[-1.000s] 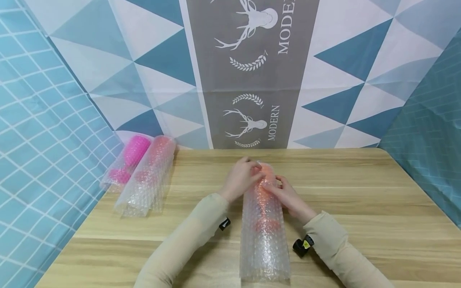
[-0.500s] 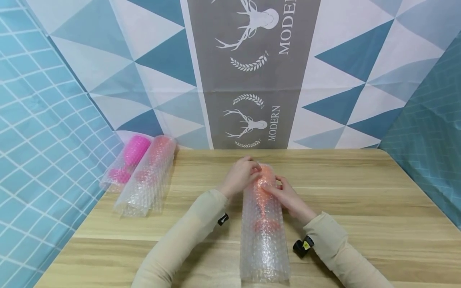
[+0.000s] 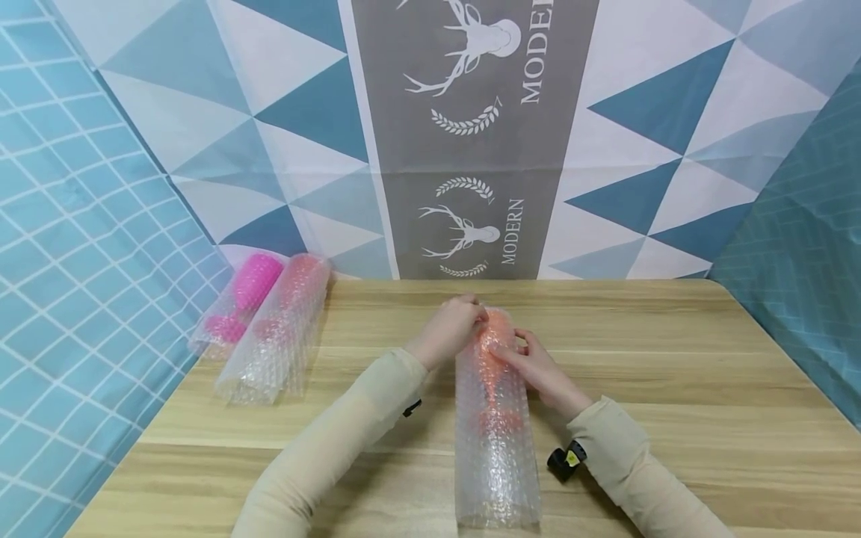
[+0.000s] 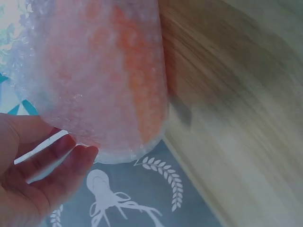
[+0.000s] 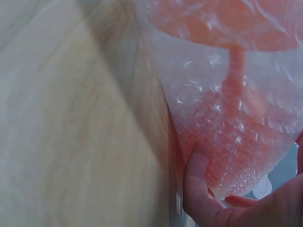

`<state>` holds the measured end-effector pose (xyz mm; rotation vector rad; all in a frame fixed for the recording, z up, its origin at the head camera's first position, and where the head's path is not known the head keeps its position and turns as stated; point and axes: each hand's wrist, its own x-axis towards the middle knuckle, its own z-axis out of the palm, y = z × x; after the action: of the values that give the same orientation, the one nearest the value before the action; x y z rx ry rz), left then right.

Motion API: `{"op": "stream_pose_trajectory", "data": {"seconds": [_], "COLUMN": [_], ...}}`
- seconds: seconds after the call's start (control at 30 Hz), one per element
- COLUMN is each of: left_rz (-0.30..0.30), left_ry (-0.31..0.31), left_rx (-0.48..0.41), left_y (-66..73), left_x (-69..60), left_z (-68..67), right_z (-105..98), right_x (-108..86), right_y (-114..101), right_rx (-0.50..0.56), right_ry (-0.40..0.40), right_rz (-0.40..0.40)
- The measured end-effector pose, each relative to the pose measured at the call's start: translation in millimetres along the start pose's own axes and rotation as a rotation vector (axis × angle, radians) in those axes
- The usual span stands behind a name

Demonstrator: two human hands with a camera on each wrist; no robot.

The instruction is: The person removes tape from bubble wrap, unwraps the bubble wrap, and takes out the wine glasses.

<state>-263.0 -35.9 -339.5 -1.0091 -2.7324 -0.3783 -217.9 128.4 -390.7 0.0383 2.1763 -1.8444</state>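
Observation:
An orange goblet point(image 3: 494, 347) lies rolled in clear bubble wrap point(image 3: 498, 478) on the table, its bowl at the far end and its foot toward me. My left hand point(image 3: 454, 325) pinches the wrap's far edge beside the bowl; in the left wrist view its curled fingertips point(image 4: 85, 153) meet that edge. On the other side, my right hand point(image 3: 538, 370) grips the wrapped bowl, thumb laid on top. The right wrist view shows the goblet's stem point(image 5: 234, 71) and foot through the wrap. Some right fingers are hidden behind the roll.
At the back left of the wooden table point(image 3: 673, 373), a bubble-wrapped pink goblet point(image 3: 255, 280) lies beside a wrapped reddish one point(image 3: 299, 276). A patterned cloth backdrop point(image 3: 323, 119) rises behind the table's far edge. Blue checked cloth point(image 3: 87, 246) borders the left side.
My left hand's fingers have drawn in closer to the wrap's far edge, and its wrist has turned slightly. The near end of the roll has shifted a little right. My right hand stays put.

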Motion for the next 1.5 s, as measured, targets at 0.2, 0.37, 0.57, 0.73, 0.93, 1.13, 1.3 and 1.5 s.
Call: {"op": "stream_pose_trajectory", "data": {"seconds": [0.2,0.37,0.57,0.73,0.93,1.13,1.3,1.5], "left_rz": [0.185,0.271,0.259,0.231,0.16,0.092,0.055,0.025], "left_ry": [0.037,0.125,0.187,0.237,0.343,0.396,0.421,0.463], "left_rx": [0.341,0.521,0.535,0.535,0.496,0.435,0.387,0.325], "left_y": [4.1,4.5,4.1,3.1,2.5,3.2,3.9,3.2], "left_x": [-4.8,-7.8,-8.3,-8.5,-10.0,-9.5,-9.4,-8.3], "left_z": [0.5,7.0,13.5,18.5,26.3,29.0,30.4,33.3], "right_z": [0.5,1.4,2.9,3.8,4.5,4.6,4.7,5.0], "right_x": [0.1,-0.7,-1.5,-1.9,-1.7,0.0,0.0,0.1], "right_y": [0.1,0.0,0.7,-0.1,0.5,0.8,1.2,2.0], "right_rx": [-0.007,-0.01,0.001,-0.001,0.001,-0.002,-0.004,-0.01], "right_ry": [0.009,0.009,0.004,0.008,0.007,0.017,0.016,0.017], "right_rz": [-0.013,-0.015,-0.019,-0.023,-0.029,-0.024,-0.023,-0.028]}}
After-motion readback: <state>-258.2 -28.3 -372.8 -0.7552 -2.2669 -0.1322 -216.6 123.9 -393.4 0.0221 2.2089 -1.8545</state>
